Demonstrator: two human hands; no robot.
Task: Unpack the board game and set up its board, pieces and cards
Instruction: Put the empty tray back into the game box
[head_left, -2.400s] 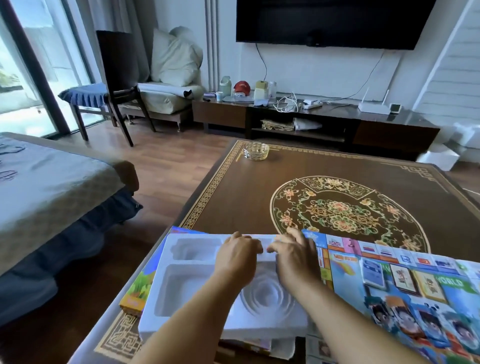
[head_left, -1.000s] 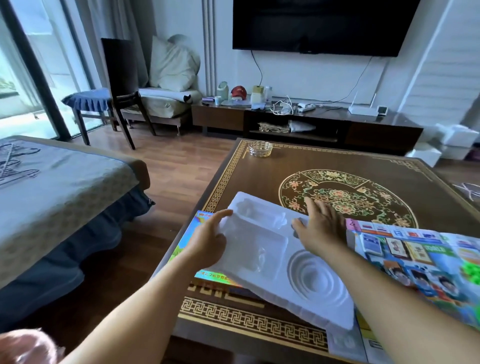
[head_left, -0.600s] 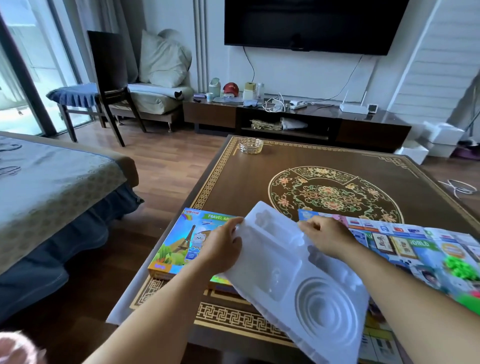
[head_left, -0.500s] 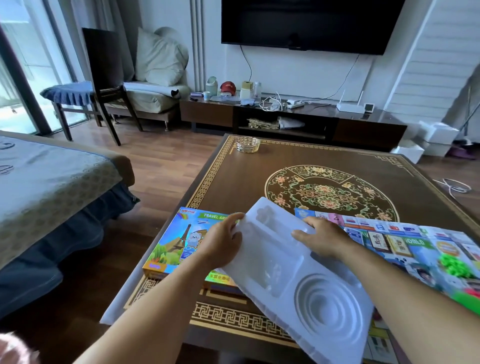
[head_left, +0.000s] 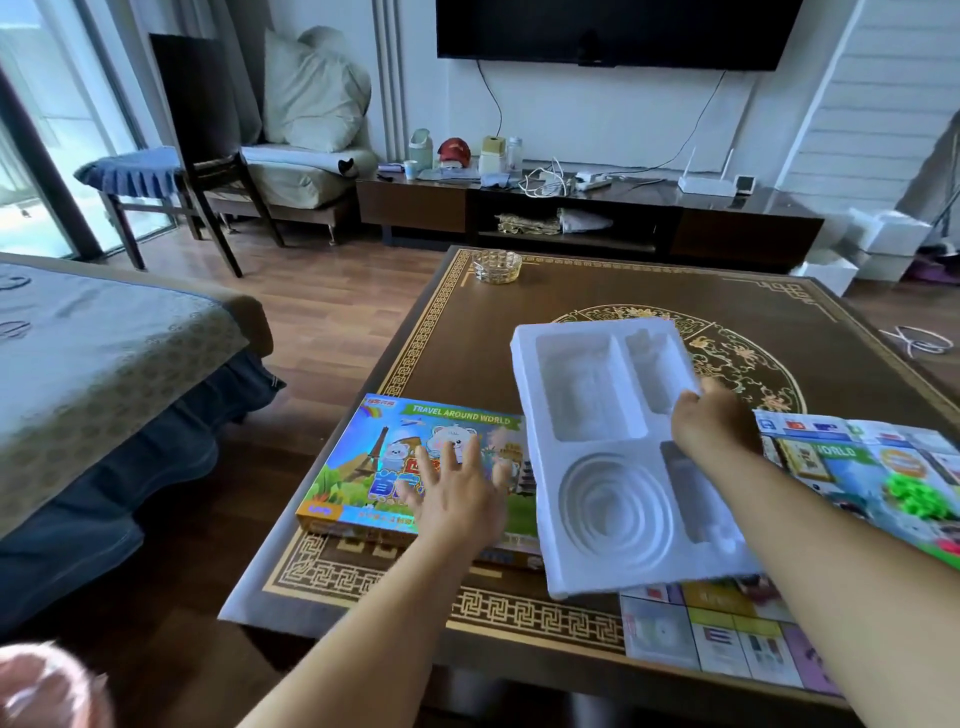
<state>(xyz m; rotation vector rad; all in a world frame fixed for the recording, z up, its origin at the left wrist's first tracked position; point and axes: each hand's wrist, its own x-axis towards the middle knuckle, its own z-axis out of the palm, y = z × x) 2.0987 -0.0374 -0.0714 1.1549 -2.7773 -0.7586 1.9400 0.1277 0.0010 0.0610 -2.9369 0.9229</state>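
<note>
- A dark patterned table (head_left: 519, 332) stands in a living room.
- The right hand (head_left: 714, 423) grips the white plastic tray (head_left: 613, 457) at its right edge, holding it above the table.
- The left hand (head_left: 457, 493), fingers spread, hovers over the game box (head_left: 374, 457).
- The game board (head_left: 852, 467) lies at right, partly under the tray.

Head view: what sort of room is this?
Most likely a home living room. A wall-mounted TV hangs over a low media console, a cushioned seat stands by the window, and the work happens on a patterned coffee table.
</note>
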